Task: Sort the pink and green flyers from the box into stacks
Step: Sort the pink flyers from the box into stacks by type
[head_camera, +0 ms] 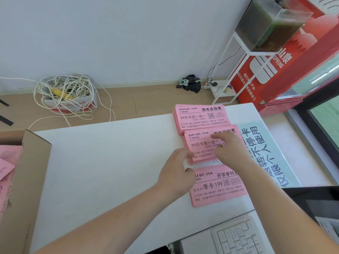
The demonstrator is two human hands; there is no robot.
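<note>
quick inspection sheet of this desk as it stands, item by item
surface: white table, flyers on its right side
job's things: three pink piles in a row, far stack, middle stack, near stack; green flyer to their right; cardboard box at left, pink flyers inside
clutter: keyboard at the near edge
grippers: left hand grips the middle stack's left edge; right hand rests on top, grip unclear
cables: white cord tangled in a floor box; black cable by the rack
surroundings: white rack carrying a tank; red cooler
</note>
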